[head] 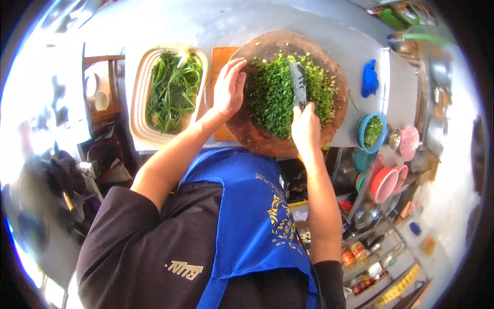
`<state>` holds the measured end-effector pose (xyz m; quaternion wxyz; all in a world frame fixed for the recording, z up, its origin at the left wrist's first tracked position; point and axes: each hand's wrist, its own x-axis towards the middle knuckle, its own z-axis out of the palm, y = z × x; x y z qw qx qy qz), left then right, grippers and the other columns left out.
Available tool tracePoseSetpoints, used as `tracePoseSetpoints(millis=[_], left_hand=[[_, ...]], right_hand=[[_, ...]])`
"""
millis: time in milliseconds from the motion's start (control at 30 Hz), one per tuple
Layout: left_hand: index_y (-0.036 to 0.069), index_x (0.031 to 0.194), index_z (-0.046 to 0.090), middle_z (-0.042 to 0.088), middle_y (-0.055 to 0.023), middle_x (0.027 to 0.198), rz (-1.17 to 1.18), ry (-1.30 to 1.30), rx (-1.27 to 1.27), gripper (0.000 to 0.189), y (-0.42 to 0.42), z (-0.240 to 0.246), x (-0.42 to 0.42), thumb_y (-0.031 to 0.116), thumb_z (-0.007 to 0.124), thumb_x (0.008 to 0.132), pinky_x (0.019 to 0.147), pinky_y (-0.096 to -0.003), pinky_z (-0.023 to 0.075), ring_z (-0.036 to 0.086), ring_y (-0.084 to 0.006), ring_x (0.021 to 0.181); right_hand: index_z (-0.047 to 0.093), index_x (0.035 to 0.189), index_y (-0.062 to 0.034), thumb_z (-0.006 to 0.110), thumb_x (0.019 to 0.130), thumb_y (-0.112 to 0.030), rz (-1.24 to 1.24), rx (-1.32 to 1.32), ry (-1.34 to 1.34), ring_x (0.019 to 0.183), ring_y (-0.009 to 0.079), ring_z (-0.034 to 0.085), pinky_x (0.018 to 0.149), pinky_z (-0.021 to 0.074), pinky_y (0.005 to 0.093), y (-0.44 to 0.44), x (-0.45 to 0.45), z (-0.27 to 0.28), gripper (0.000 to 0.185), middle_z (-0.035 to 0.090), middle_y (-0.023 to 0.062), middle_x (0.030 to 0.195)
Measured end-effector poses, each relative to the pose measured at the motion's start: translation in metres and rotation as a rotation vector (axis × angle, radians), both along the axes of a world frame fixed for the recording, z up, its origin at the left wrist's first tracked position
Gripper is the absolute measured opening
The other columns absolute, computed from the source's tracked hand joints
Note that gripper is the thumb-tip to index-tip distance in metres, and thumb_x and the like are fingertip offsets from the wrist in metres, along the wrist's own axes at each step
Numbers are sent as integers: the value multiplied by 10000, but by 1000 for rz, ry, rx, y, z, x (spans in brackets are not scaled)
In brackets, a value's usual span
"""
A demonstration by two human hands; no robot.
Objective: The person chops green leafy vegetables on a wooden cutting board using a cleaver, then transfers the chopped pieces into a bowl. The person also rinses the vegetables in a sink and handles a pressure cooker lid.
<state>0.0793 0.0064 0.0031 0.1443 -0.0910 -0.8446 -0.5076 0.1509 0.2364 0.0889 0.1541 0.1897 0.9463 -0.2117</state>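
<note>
A thick round wooden chopping block (266, 145) stands before me, spread with finely chopped green onions (270, 96). My right hand (307, 125) grips a cleaver (299, 83) by its handle, and the blade lies over the chopped greens, with bits stuck to it. At the block's left edge my left hand (230, 87) rests with its fingers extended, holding nothing that I can see. To the left, a cream plastic basket (139, 96) holds whole leafy greens (173, 92). An orange board (224, 133) lies partly beneath the block.
Right of the block are a crumpled blue cloth (369, 78) and a blue bowl (361, 133) of chopped greens. Farther right stand a pink bag (410, 143), a red plastic basket (384, 185) and shelves with jars (359, 251). A metal counter (351, 50) carries the block.
</note>
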Motion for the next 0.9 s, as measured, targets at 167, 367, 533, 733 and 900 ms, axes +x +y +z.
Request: tracePoseSetpoints(millis=[167, 367, 533, 733, 900], left_hand=[[42, 1356, 687, 687, -159, 1396, 3, -55, 8, 296, -4, 9, 3, 103, 591, 1082, 1090, -395, 526, 669, -356, 1280], [36, 1358, 685, 685, -168, 1389, -2, -37, 15, 299, -1, 6, -5, 93, 590, 1079, 1093, -408, 524, 660, -372, 1281], [20, 1352, 679, 678, -188, 1378, -16, -78, 35, 299, -2, 11, 1, 84, 602, 1070, 1118, -443, 508, 637, -405, 1293], [34, 1358, 690, 689, -170, 1388, 5, -54, -9, 299, -5, 3, -2, 93, 585, 1084, 1106, -392, 514, 664, -359, 1289], [10, 1344, 685, 681, -195, 1371, 2, -75, 62, 294, 1, 7, -1, 88, 600, 1073, 1121, -434, 508, 645, -395, 1287]], right_hand=[[553, 1178, 62, 570, 1116, -287, -116, -70, 37, 903, 538, 734, 759, 557, 595, 4, -5, 81, 355, 726, 359, 929], [564, 1173, 32, 604, 1110, -340, -13, 7, -22, 837, 504, 742, 737, 578, 570, 34, -6, 21, 379, 745, 292, 901], [561, 1122, 59, 590, 1112, -250, -24, -9, 14, 865, 467, 751, 774, 573, 545, 53, 3, 58, 311, 740, 307, 932], [575, 1145, 37, 590, 1117, -324, -251, -189, -186, 895, 460, 759, 824, 581, 550, 57, -4, 34, 363, 744, 302, 943], [595, 1184, 61, 620, 1096, -273, -101, 48, 48, 701, 314, 722, 661, 577, 520, 79, 22, -2, 346, 696, 216, 797]])
